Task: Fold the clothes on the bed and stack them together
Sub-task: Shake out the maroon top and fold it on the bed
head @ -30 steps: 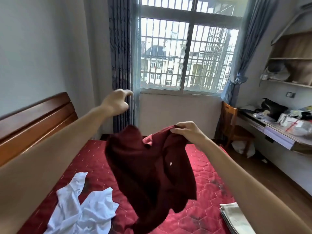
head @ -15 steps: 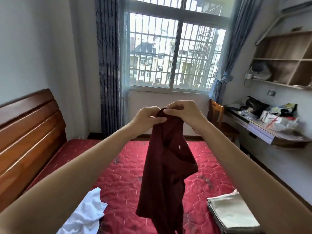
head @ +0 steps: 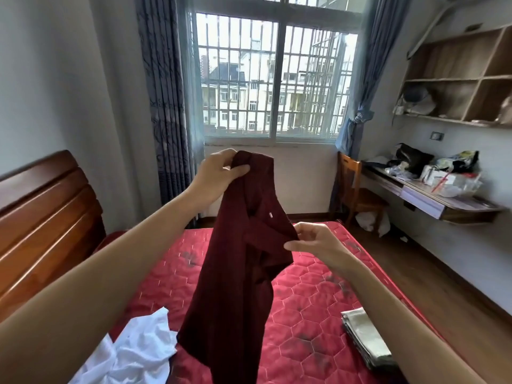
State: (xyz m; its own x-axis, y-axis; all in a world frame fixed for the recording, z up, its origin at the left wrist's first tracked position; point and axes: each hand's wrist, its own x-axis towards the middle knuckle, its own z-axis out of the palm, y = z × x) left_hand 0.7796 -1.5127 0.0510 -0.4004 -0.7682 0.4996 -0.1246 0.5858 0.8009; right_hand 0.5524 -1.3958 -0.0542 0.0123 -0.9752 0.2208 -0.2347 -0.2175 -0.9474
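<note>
Two hands are on one garment. My left hand (head: pixel 219 173) is raised in front of the window (head: pixel 273 76), its fingers (head: pixel 238 169) and thumb curled tight round the top edge of the dark red shirt (head: pixel 238 273), which hangs from that grip down over the bed (head: pixel 310 295). My right hand (head: pixel 315 242) is lower and to the right, its thumb and fingers pinching a fold at the shirt's right edge, about halfway down the cloth. The shirt is off the mattress, loose and crumpled between the two grips, with a small white tag showing near its middle.

Below my left forearm a white garment (head: pixel 138 353) lies rumpled on the red quilted mattress, near the lower left corner. Near the bed's right edge, under my right forearm, sits a flat folded stack (head: pixel 365 339) of pale grey-green cloth; how many pieces it holds I cannot tell.

At the left stands the wooden headboard (head: pixel 41 217). Grey-blue curtains (head: pixel 163 106) frame the barred window. Against the right wall a cluttered worktop (head: pixel 437 195) carries bags and boxes, with a wooden chair (head: pixel 357 189) just beside it and open wall shelves (head: pixel 457 79) above.
</note>
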